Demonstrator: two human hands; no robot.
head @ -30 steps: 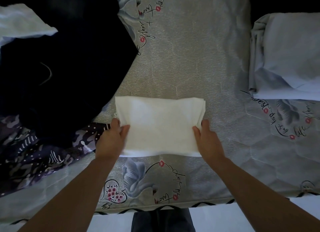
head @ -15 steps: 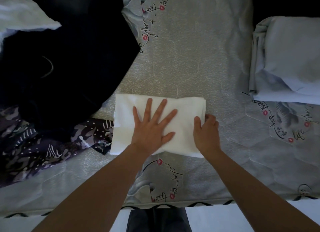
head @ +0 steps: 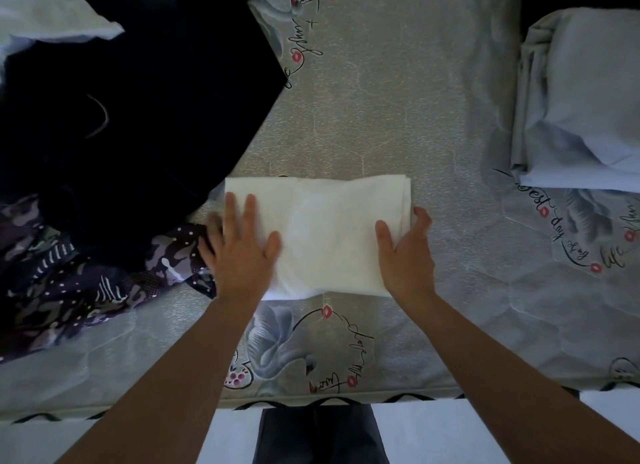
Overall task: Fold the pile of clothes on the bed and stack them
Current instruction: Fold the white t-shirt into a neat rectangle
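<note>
A folded white cloth (head: 318, 235) lies flat on the bed (head: 398, 117), a little in from its near edge and roughly midway along it, squared up into a rectangle. The left hand (head: 239, 252) rests on the cloth's left end, fingers straight and spread, palm down; it is blurred, so I cannot tell exactly how far its outer fingers run past the cloth's edge onto the bed. The right hand (head: 407, 252) sits at the cloth's right end — its thumb lies on top of the fabric while the other fingers curl round the side, so the folded edge is pinched between them. The cloth thus lies between the two hands, most of its middle and far edge uncovered.

Along the bed's left side is the unfolded pile: a large dark garment (head: 138, 117) spread toward the far left corner, a patterned camouflage-and-dot piece (head: 69, 283) beneath it near the left hand, and a pale cloth (head: 45, 13) at the far left corner. Toward the bed's right edge, well apart from the white cloth, lies a folded pale blue stack (head: 581, 100).
</note>
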